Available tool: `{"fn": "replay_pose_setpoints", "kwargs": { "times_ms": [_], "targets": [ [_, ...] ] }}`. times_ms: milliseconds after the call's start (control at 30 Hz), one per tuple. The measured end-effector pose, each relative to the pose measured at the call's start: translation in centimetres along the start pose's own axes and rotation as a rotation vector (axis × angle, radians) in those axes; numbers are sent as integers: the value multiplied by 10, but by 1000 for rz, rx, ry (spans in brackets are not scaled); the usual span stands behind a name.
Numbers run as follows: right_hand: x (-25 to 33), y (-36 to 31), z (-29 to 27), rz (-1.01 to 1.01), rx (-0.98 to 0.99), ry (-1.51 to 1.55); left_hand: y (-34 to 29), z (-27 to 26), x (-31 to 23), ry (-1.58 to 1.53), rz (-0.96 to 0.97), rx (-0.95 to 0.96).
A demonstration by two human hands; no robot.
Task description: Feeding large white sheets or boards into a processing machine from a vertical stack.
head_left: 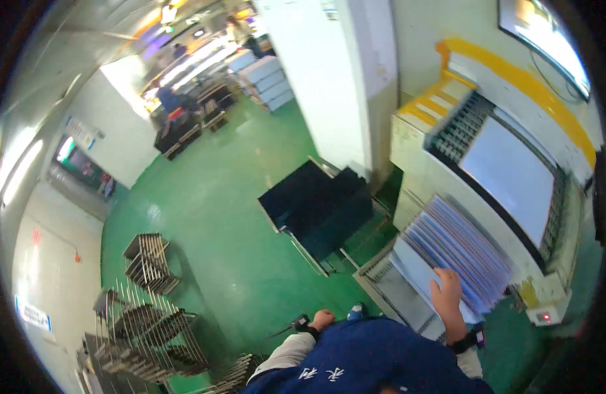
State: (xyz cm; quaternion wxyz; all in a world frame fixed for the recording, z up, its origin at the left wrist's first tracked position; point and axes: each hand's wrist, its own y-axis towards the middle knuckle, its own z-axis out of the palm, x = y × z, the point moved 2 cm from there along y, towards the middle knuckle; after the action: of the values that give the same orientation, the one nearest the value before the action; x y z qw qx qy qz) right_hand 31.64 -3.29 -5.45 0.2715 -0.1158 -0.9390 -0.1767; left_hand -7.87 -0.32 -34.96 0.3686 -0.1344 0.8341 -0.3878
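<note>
My right hand [447,293] is at the front of a row of thin panels, its fingers closed at the edge of the nearest white panel [414,268]. Behind it, many similar panels [455,244] stand on edge, side by side and tilted, in a rack [376,270]. My left hand [323,320] is low, close to my body and apart from the rack. Its fingers are curled, and nothing shows in them. Both wrists wear dark straps.
A machine [408,148] with a roller bed stands at right, a large white panel [509,172] lying on it. A black-topped cart [319,209] stands ahead on the green floor [204,210]. Metal racks [148,328] line the left. A white pillar [322,72] rises beyond the cart.
</note>
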Motion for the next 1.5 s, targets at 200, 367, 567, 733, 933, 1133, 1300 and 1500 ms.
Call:
{"fn": "replay_pose_setpoints", "kwargs": {
  "times_ms": [200,367,567,733,933,1133,1300,1500],
  "targets": [
    [-7,0,20,28,0,70,12,0,29,60,113,-36],
    [-28,-10,36,70,83,-84,-4,-9,14,95,159,-24],
    [-52,-8,47,198,332,-293,4,-5,35,55,161,-70],
    [-80,-8,60,236,406,-367,4,-9,36,44,135,-56],
    [-78,-8,62,212,352,-336,1,-7,51,31,70,-78],
    [-74,-12,62,251,289,-343,-3,-7,58,9,88,-91],
    [-48,-7,43,314,376,-376,1,-4,66,54,165,-97],
    [-33,4,-13,232,262,-424,20,5,84,141,244,-82]
  ]
}}
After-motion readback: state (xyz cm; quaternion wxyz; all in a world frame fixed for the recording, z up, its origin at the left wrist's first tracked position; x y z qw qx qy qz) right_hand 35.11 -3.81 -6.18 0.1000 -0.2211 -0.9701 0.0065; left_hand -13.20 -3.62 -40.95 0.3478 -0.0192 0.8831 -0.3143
